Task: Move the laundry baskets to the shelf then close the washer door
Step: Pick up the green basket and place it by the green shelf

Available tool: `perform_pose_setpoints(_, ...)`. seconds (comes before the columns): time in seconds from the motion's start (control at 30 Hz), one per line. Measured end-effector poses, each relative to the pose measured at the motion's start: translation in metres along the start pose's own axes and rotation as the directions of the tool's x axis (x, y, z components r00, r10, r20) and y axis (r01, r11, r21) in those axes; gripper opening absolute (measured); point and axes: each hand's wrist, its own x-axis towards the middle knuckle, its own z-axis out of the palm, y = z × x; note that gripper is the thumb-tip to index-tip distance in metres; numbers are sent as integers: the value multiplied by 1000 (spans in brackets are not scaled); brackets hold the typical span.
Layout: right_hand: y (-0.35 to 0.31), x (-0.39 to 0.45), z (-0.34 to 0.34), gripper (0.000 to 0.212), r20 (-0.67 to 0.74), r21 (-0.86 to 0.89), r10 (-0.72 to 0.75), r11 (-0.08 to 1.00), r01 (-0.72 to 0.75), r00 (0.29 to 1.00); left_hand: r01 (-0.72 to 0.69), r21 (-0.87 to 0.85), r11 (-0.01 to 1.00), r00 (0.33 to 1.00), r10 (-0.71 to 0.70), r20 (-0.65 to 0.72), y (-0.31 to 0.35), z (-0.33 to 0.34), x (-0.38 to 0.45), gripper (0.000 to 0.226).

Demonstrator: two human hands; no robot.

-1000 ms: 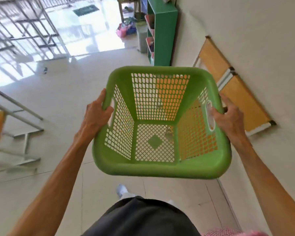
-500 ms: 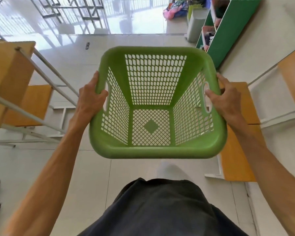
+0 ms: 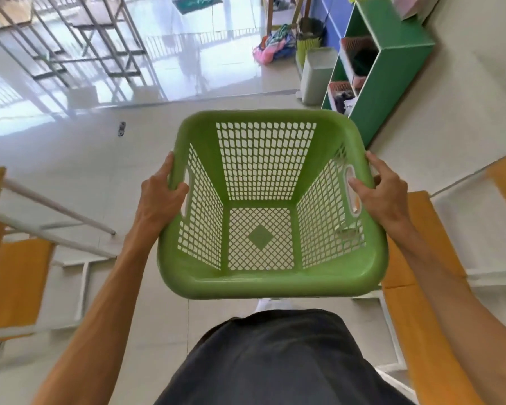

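An empty green plastic laundry basket (image 3: 275,282) with perforated walls is carried in front of me at waist height. My left hand (image 3: 161,197) grips its left rim at the handle slot. My right hand (image 3: 383,194) grips the right rim at the other handle slot. A green shelf unit (image 3: 392,71) stands against the wall at the upper right, with pink baskets of clothes (image 3: 341,96) in its compartments. The washer is not in view.
Orange-topped benches with metal frames flank me on the left (image 3: 15,285) and the right (image 3: 421,287). A grey bin (image 3: 316,74) stands beside the shelf, with a heap of coloured clothes (image 3: 272,48) behind it. Metal racks (image 3: 79,45) stand at the far left.
I have walked forward between the benches with the basket held in both hands. The green shelf has come more fully into view at the upper right.
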Motion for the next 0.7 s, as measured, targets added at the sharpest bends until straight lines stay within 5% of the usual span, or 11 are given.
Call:
perform_pose_setpoints(0.43,-11,216,31,64,-156,47,229,973,-224,961,-118,20,993,970,111,214,58,76,320,68)
perform_pose_setpoints(0.7,-15,285,45,62,-378,222,515,857,-465,769,-317,48,947,829,252,499,134,151,520,74)
